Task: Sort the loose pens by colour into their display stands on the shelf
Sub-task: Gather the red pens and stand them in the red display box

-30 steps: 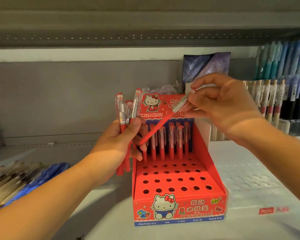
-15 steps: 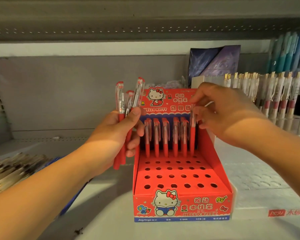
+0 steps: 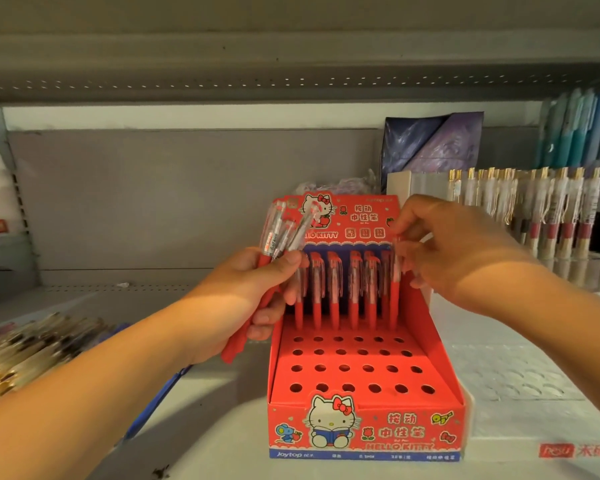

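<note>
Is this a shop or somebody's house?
Most likely a stationery shop: a red Hello Kitty pen stand sits on a white shelf, packaged pens stand beside it, and a shelf-edge label shows.

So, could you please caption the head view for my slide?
Left hand grips spare red pens while the right hand pinches the rightmost pen in the back row of the red display stand.

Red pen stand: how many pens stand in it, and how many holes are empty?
Standing red pens: 6 (right hand pinches the last)
Empty holes: 24
Total slots showing in red stand: 30
Loose pens in left hand overlap: uncounted
</note>
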The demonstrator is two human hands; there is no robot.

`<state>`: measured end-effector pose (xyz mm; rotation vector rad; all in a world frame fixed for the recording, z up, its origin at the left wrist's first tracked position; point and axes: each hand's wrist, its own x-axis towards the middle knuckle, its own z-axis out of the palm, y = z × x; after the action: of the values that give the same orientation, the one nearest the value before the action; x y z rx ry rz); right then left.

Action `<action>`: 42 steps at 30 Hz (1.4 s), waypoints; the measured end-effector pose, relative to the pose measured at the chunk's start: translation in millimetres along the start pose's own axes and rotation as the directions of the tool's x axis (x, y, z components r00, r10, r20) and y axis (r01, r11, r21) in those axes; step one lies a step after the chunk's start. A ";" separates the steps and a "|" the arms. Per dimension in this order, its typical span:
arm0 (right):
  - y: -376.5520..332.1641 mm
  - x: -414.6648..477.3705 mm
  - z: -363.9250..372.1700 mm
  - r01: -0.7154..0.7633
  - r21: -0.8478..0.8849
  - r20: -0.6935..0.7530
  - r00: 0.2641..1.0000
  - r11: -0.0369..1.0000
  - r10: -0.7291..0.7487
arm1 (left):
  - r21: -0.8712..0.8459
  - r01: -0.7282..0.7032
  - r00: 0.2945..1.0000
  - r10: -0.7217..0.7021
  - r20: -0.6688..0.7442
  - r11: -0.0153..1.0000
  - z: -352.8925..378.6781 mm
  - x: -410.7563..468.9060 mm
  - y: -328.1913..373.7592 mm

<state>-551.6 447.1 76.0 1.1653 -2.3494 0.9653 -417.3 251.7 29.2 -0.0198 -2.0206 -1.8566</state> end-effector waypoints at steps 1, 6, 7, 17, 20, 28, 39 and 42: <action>-0.3 0.2 1.4 -0.003 -0.059 0.028 1.000 0.998 0.004 | 0.009 0.006 1.000 -0.006 0.009 1.000 0.2 -0.1 -0.9; -10.4 1.7 2.1 0.092 -0.425 0.058 0.996 0.900 -0.074 | -0.007 0.003 1.000 -0.003 0.012 1.000 -1.7 0.2 -1.4; -12.3 1.9 1.7 0.092 -0.472 0.055 0.996 0.877 -0.075 | -0.011 0.004 1.000 -0.004 0.005 1.000 -2.1 0.2 -1.3; -12.6 3.0 12.0 0.123 -0.684 0.165 0.986 0.719 -0.011 | 0.011 0.024 1.000 -0.024 -0.019 1.000 2.4 -2.3 2.9; -8.3 2.6 13.3 0.117 -0.450 0.046 0.993 0.885 -0.108 | -0.015 0.039 0.999 -0.039 -0.009 0.999 5.5 -4.3 6.6; -34.1 -10.2 42.0 -0.035 0.823 0.054 0.998 0.567 -0.016 | 0.032 0.003 0.999 -0.004 0.046 0.999 9.8 -7.5 7.5; -30.6 -3.5 53.2 0.078 0.948 -0.107 0.991 0.308 0.077 | -0.037 -0.038 0.998 0.036 -0.057 0.999 10.8 -0.9 9.0; -28.8 -3.2 51.5 0.132 0.942 -0.162 0.984 0.310 0.072 | 0.071 -0.078 0.986 0.088 -0.141 0.994 4.3 3.8 8.8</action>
<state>-527.0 400.2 49.8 1.3334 -1.4155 2.5282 -419.6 255.9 38.6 0.0464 -1.9500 -1.6903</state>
